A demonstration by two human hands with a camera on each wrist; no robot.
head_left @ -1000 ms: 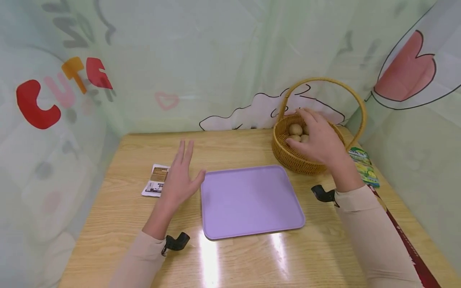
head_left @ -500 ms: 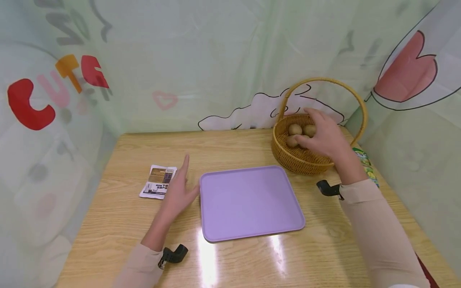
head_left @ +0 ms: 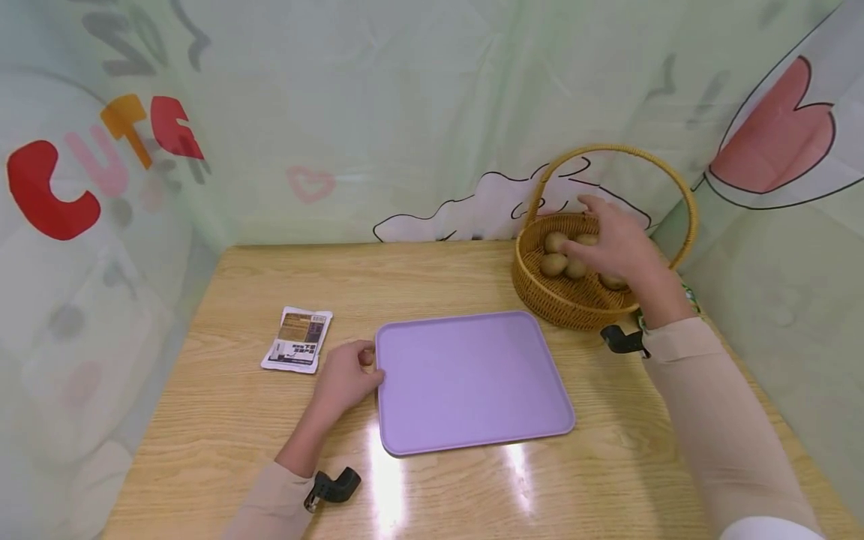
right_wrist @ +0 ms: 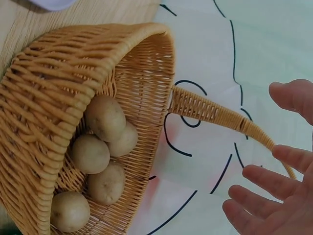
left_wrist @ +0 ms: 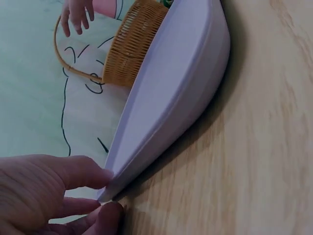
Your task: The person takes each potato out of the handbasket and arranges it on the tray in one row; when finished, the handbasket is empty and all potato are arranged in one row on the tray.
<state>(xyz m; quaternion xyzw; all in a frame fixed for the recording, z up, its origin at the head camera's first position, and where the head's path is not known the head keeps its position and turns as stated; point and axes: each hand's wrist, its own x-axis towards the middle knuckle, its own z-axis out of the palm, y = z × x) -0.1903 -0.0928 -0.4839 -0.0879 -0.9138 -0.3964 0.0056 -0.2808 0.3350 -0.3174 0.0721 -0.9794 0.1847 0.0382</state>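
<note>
At its left edge the purple tray (head_left: 472, 382) is pinched by my left hand (head_left: 343, 381). In the left wrist view the thumb lies at the tray's rim and other fingers are lower at the same corner. My right hand (head_left: 621, 244) hovers over the wicker basket (head_left: 574, 311), holding nothing, its fingers spread apart. Several round brown potatoes (right_wrist: 90, 154) lie inside the basket, plainly seen in the right wrist view. The hand and forearm hide part of the basket's right side in the head view.
A small printed packet (head_left: 298, 339) lies on the wooden table (head_left: 270, 277) left of the tray. The basket's tall handle (head_left: 688, 217) arches above it. Part of a green packet (head_left: 692, 300) shows behind the right forearm. A patterned curtain (head_left: 405, 135) hangs behind the table.
My left hand has gone from outstretched fingers beside the printed packet to gripping the tray's left edge, uncovering the packet. The right hand has drifted slightly right above the basket, exposing more potatoes.
</note>
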